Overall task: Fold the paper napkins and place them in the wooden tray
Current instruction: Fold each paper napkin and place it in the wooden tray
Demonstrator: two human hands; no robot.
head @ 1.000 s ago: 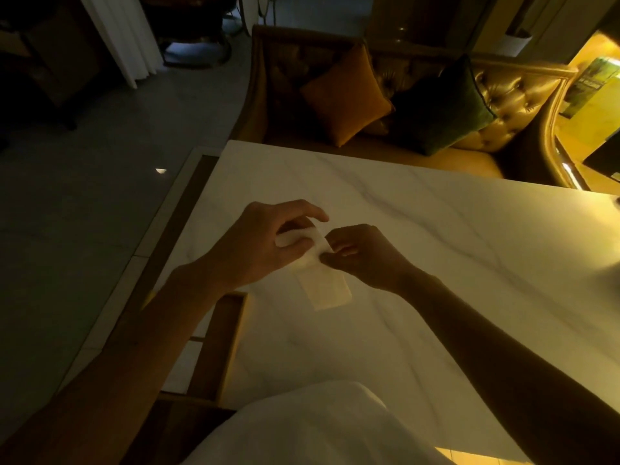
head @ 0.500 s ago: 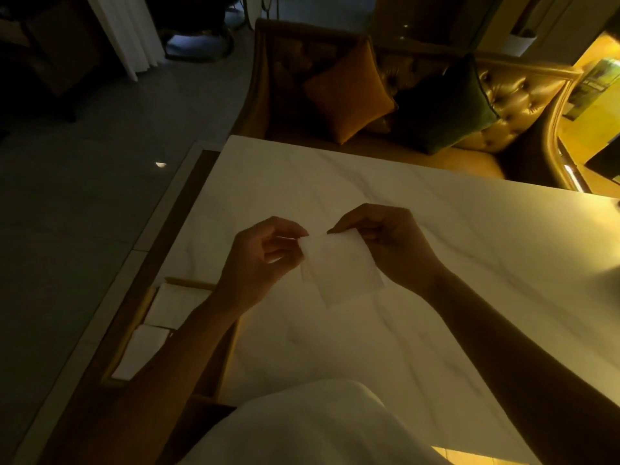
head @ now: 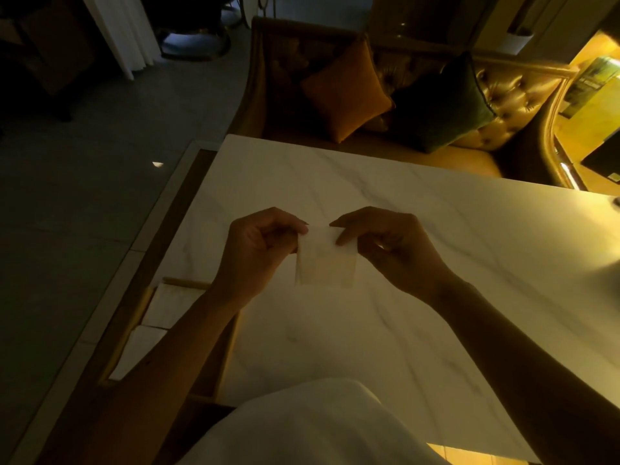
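Observation:
A small white paper napkin [head: 327, 265] hangs above the marble table [head: 419, 280], held by its top corners. My left hand [head: 258, 250] pinches the upper left corner and my right hand [head: 385, 243] pinches the upper right corner. The napkin looks roughly square and flat. At the lower left, beside the table's left edge, lies the wooden tray [head: 132, 330]; two folded white napkins [head: 167, 305] lie in it, partly hidden by my left forearm.
A tufted golden sofa [head: 503, 92] with an orange cushion [head: 345, 90] and a dark green cushion [head: 439, 105] stands beyond the table's far edge. Dark floor lies to the left. White clothing [head: 302, 427] fills the bottom middle.
The napkin went from a narrow strip gripped between both hands to a wider square held out by its top corners. My hands moved apart, and the tray with napkins came into view.

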